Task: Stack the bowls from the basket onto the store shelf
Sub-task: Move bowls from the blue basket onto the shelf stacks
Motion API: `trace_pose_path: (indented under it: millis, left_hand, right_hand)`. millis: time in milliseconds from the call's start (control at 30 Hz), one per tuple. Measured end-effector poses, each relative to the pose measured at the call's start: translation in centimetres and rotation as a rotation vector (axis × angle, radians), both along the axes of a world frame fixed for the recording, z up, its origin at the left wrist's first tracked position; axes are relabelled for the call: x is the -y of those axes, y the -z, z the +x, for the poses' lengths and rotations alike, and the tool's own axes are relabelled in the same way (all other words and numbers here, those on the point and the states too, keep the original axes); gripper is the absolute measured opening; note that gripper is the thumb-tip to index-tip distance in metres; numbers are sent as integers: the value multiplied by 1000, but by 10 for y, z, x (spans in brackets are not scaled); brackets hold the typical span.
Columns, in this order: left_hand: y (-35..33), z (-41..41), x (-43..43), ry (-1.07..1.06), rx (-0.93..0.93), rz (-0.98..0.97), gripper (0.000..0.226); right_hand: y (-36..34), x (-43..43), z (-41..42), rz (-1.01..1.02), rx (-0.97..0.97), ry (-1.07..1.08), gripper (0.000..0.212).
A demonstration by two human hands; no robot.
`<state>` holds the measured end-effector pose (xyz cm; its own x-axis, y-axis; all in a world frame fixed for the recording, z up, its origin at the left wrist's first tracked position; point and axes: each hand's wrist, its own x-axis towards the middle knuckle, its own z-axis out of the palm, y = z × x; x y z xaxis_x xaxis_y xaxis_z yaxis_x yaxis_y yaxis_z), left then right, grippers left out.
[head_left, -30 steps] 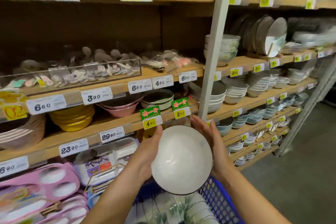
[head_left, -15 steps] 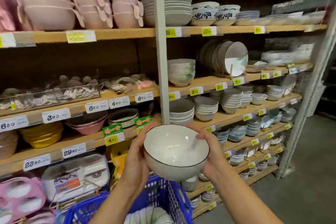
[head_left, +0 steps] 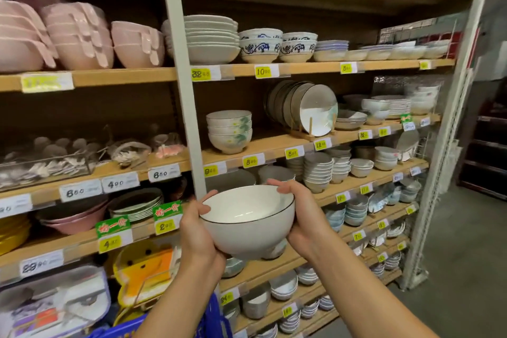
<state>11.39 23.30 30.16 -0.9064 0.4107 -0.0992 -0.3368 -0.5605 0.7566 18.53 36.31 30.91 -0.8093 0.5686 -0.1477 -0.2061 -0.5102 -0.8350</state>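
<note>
White bowl (head_left: 248, 225) was mid-carry, your left hand (head_left: 196, 230) and right hand (head_left: 301, 217) curled round it; next likely needed level placement on shelf (head_left: 382, 182).

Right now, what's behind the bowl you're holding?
Behind the bowl, the tops of two grey bowls show on the shelf. Their lower parts and the shelf edge there are covered by it.

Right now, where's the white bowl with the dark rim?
Head view, lower centre: the bowl is gripped between left hand and right hand, right of the shelf post.
</note>
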Motion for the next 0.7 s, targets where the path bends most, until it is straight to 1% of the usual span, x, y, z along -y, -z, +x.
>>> trace_pose_path:
  millis: [100, 267, 367, 467, 600, 700]
  left_hand:
    - [-9, -12, -26, -8, -8, -5, 40]
    - [-24, -44, -68, -56, -28, 4, 34]
    - [-30, -68, -89, -70, -42, -13, 28]
    - [-35, -91, -107, -113, -60, -11, 27]
    - [-35, -117, -127, -160, -70, -25, 28]
    - [-33, -127, -139, -182, -65, -36, 29]
  right_hand:
    - [-5, -20, -10, 79, 2, 14, 34]
    - [-15, -52, -41, 207, 3, 83, 32]
    - [-23, -73, -66, 214, 23, 69, 32]
    - [-30, -93, -91, 173, 36, 55, 41]
    - [-29, -113, -119, 142, 28, 8, 33]
    - [-24, -128, -134, 125, 16, -22, 34]
